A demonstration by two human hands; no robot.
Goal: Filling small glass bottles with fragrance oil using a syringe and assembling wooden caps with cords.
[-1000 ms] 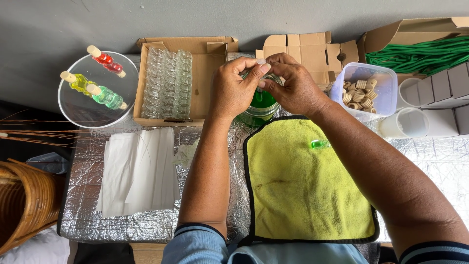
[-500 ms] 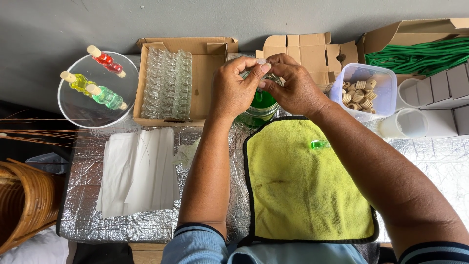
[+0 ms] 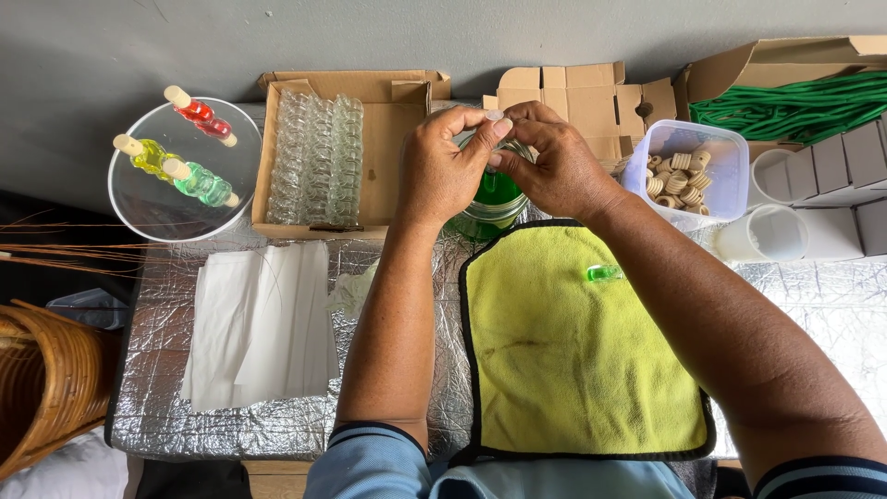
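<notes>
My left hand (image 3: 445, 168) and my right hand (image 3: 552, 164) meet over a glass jar of green liquid (image 3: 492, 201). Together the fingertips pinch a small clear object (image 3: 496, 117), mostly hidden by the fingers. A yellow cloth with black edging (image 3: 573, 351) lies in front of me under my forearms. On it rests a small green-filled vial (image 3: 605, 273), just right of my right wrist.
A cardboard box of empty clear bottles (image 3: 319, 157) stands left of the hands. A clear bowl (image 3: 185, 171) holds three coloured corked bottles. A plastic tub of wooden corks (image 3: 686, 171), white cups (image 3: 767, 231), green cords (image 3: 785, 102), white paper (image 3: 259, 323), a wicker basket (image 3: 42, 388).
</notes>
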